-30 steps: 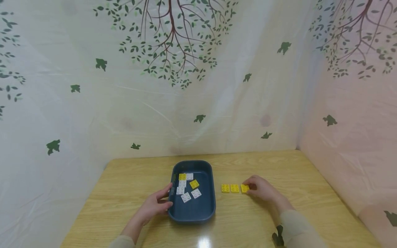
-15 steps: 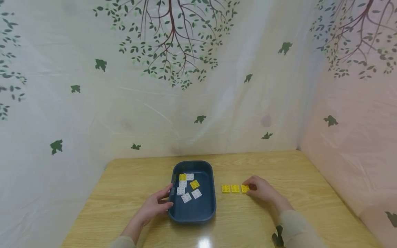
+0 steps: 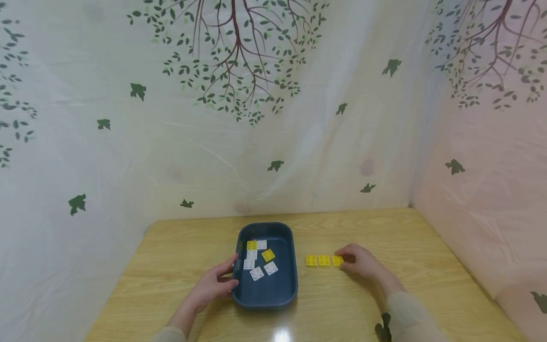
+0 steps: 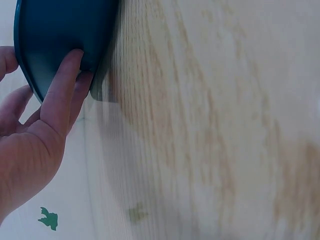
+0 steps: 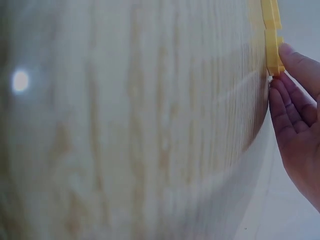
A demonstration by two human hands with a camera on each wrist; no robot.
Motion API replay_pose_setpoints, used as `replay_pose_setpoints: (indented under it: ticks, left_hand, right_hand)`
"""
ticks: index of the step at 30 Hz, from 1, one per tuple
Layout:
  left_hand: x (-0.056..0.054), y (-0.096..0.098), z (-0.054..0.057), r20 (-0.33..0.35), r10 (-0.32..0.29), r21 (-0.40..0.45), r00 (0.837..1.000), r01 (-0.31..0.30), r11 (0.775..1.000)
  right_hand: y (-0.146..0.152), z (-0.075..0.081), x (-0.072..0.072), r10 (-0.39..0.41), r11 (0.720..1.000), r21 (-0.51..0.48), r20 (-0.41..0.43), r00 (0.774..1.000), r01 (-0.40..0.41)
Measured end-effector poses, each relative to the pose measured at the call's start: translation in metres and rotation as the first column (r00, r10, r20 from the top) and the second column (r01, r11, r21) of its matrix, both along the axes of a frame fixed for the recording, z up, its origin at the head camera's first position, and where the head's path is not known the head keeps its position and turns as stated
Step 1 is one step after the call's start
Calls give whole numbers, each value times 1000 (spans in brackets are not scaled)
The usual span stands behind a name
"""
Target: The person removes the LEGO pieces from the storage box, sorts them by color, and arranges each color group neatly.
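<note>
In the head view, my left hand [image 3: 212, 282] lies at the left side of a dark blue tray [image 3: 265, 302]. Its thumb and fingertips are spread against the outer wall; the left wrist view shows straight fingers [image 4: 62, 92] touching the tray [image 4: 60, 30]. Several white toy bricks [image 3: 257, 273] and two yellow ones, one of them loose [image 3: 268, 255], lie inside. To the right, three yellow bricks form a row on the table. My right hand [image 3: 363, 262] pinches the rightmost yellow brick [image 3: 337, 261] between thumb and fingers. The middle brick [image 3: 324, 260] and left brick [image 3: 311, 261] stand beside it.
A wood-grain table [image 3: 342, 308] carries everything. Pale curtains [image 3: 213, 156] printed with trees and green birds rise behind the table and along both sides. Light-coloured sleeves [image 3: 410, 316] cover my forearms, with a dark patch near the right cuff.
</note>
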State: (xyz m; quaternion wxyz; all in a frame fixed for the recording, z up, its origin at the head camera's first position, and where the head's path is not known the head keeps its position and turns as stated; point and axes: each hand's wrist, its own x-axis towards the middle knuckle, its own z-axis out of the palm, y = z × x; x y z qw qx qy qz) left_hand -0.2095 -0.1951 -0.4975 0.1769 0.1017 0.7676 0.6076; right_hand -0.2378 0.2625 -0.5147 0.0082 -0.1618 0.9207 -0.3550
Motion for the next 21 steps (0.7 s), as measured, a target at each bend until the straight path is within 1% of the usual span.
replay_pose_setpoints:
  ticks: [3, 6, 8, 10, 13, 18, 21]
  left_hand:
    - [-1, -1, 0, 0, 1, -14, 1000, -1, 1000]
    - [-1, -1, 0, -1, -3, -22, 1000, 3, 1000]
    - [-1, 0, 0, -3, -5, -23, 1000, 5, 1000]
    - [0, 0, 0, -5, -1, -20, 1000, 1, 1000]
    - [1, 1, 0, -9, 8, -13, 1000, -9, 1000]
    - [3, 1, 0, -10, 14, -4, 1000, -14, 1000]
    - [4, 2, 0, -9, 16, -2, 1000, -16, 1000]
  right_hand:
    - [-1, 0, 1, -49, 999, -23, 6, 999, 49]
    - [-3, 1, 1, -74, 997, -34, -46, 996, 73]
    - [-5, 3, 1, -71, 997, -50, -93, 993, 67]
    - [-8, 6, 1, -46, 998, -58, -148, 988, 38]
    - [-17, 12, 0, -7, 997, -71, -182, 983, -7]
    - [-37, 23, 0, 82, 993, -63, -210, 974, -97]
    - [-50, 26, -1, 125, 986, -80, -228, 966, -146]
